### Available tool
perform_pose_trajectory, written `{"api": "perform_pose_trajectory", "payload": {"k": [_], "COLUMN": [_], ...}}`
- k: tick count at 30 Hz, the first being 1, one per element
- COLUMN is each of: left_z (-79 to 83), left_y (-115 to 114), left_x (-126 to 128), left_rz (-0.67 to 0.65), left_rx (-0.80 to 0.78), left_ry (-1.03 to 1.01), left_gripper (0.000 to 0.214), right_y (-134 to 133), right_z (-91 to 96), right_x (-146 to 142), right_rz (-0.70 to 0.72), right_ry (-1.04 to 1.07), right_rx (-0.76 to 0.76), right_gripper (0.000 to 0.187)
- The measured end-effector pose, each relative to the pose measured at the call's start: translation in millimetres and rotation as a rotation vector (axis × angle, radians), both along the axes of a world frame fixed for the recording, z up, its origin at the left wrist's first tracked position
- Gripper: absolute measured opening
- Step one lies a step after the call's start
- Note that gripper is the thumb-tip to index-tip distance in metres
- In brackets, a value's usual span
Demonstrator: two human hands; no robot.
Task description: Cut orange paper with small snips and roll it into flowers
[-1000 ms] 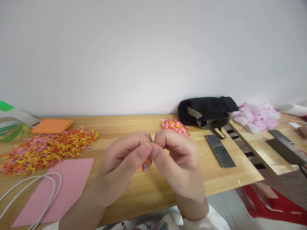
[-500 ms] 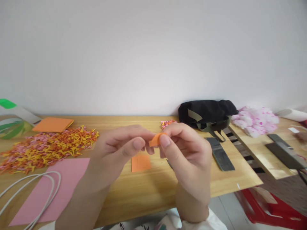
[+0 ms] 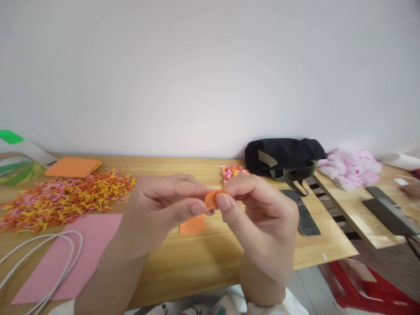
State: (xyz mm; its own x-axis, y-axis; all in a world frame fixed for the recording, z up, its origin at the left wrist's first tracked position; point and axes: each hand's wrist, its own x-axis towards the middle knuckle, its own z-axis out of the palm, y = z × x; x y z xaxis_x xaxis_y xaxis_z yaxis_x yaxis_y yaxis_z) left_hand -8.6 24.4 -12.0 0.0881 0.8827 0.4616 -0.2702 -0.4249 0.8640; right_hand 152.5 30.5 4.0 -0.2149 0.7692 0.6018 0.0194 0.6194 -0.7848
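Note:
Above the table, a small folded piece of orange paper (image 3: 211,200) is pinched between both hands. My right hand (image 3: 262,218) grips it with thumb and forefinger, the thumb lying over its right part. On its left edge press the thumb and forefinger of my left hand (image 3: 167,210). A flat orange paper square (image 3: 192,225) lies on the wooden table (image 3: 197,271) below and behind the fingers. Left of my left wrist is a pink sheet (image 3: 78,253), partly covered by a white cable (image 3: 70,258).
A heap of small orange, yellow and pink pieces (image 3: 72,199) lies at left, with an orange paper stack (image 3: 72,167) behind it. Toward the right are a smaller pile (image 3: 229,173), a black bag (image 3: 282,155), a phone (image 3: 307,216) and a red stool (image 3: 370,288) below.
Both hands have shifted slightly down and to the right. My left thumb has moved closer to the orange paper and now presses at its left edge.

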Motion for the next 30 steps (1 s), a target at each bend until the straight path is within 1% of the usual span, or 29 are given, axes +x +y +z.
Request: {"api": "perform_pose_trajectory", "payload": {"k": [8,15,20,26,30], "left_z": [2.5,4.5,4.3,2.8,2.5], "left_y": [-1.7,-5.1,-6.4,-6.2,-7.4], "left_x": [1.0,0.4,0.7,1.1,2.1], "left_rz": [0.018,0.064,0.12,0.154,0.183], "left_rx": [0.01,0.019,0.026,0.053,0.052], "left_ry": [0.019,0.076,0.128,0.178,0.189], "left_gripper": [0.011,0.016,0.019,0.021,0.025], "right_y": [-1.9,-2.6,-3.0,-4.3,-5.4], "right_z": [-1.0,-0.6,-1.2,-0.8,-0.4], "right_x": [1.6,2.1,2.0,2.6,2.9], "right_rz": [-0.06,-0.087,-0.104,-0.079,-0.084], "right_ry": [-0.052,-0.102,-0.108,-0.095,-0.125], "right_rx": [0.109,0.157,0.155,0.122,0.13], "right_gripper": [0.01,0.01,0.011,0.012,0.012]}}
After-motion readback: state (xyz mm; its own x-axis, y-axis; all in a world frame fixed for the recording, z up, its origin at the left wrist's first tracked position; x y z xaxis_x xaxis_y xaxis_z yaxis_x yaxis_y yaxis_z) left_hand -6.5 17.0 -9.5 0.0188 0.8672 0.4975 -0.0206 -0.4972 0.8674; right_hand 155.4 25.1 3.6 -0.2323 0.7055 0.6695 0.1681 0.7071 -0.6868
